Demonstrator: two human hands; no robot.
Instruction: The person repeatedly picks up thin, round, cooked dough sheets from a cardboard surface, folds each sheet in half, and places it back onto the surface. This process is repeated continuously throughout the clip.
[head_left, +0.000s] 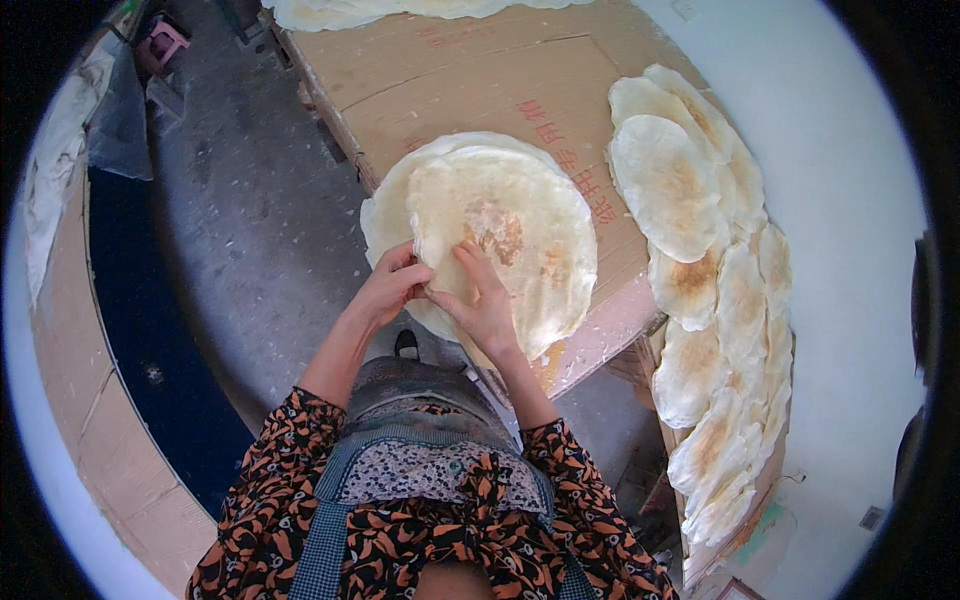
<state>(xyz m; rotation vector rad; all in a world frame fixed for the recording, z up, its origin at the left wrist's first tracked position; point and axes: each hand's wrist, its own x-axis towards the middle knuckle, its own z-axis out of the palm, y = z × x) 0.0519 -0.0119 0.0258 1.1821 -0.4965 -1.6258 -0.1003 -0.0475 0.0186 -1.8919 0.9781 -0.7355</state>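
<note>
A top flatbread (517, 217), thin, round and pale with browned patches, lies over a stack of similar flatbreads (390, 202) before me. The stack's left side juts past the table's edge. My left hand (394, 283) pinches the left rim of the top sheet between thumb and fingers. On that same sheet, close to the rim, rests my right hand (484, 311), its thumb and fingers spread apart. The two thumbs are close together. What lies under the right palm is hidden.
Cardboard with red printing covers the table (465, 82). More flatbreads (705, 292) overlap along the wall on the right, and others (420, 6) lie at the far end. A pink stool (161, 45) stands on the concrete floor (247, 172) at far left.
</note>
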